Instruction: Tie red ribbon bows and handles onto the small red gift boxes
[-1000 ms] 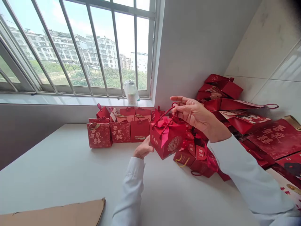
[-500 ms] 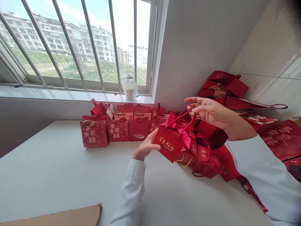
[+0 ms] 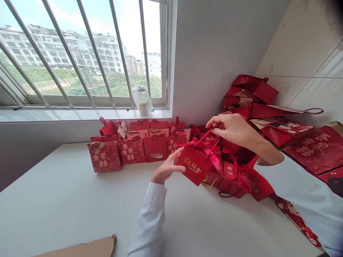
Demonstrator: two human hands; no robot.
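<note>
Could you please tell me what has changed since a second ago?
The red box has turned, its gold-lettered face now showing more fully and its round emblem hidden. The left hand still holds its side, the right hand its cord handle; the bag row stayed.

On my feed this seems a workroom or stockroom (I can't tell which): red boxes lined up and piled on a white table, beside a barred window and a tiled wall.
</note>
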